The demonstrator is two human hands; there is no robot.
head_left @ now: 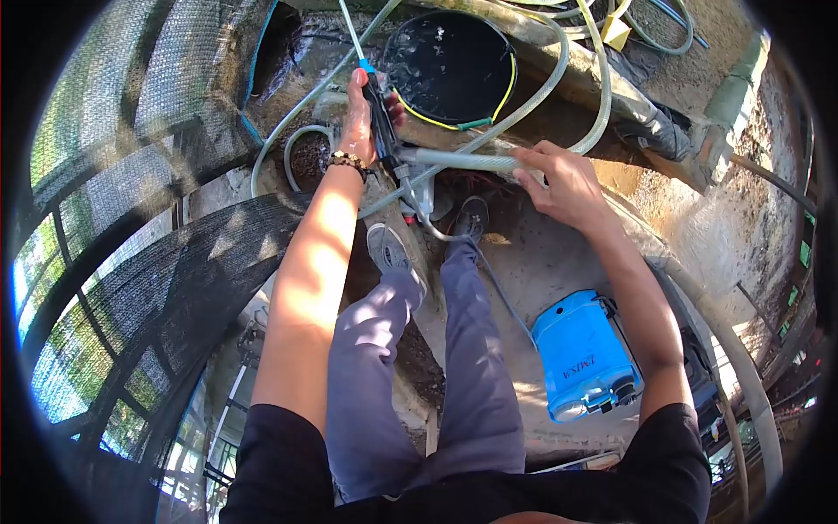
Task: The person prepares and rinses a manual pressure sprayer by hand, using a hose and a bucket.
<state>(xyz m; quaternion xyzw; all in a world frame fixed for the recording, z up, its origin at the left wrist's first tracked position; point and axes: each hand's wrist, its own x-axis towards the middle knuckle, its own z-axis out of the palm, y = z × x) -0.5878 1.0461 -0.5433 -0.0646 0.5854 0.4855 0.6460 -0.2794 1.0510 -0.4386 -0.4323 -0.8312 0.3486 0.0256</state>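
My left hand [360,122] is wrapped round the black handle [379,118] of a spray wand, whose thin pale tube rises from a blue collar [367,65]. A clear braided hose [471,161] runs from the right to the handle's lower end. With fingers curled, my right hand [559,182] holds this hose between thumb and fingers. Just above and right of the handle is a round black tub [451,65] with a yellow and green rim. From below the handle, a thin grey hose [497,288] leads down to a blue sprayer tank [585,354] on the floor.
My shoes [388,247] stand on uneven concrete and dirt below the hoses. Dark mesh netting [209,253] hangs at the left. A concrete ledge [602,83] crosses the upper right, with more coiled hose above it. A curved pipe [742,358] runs down the right side.
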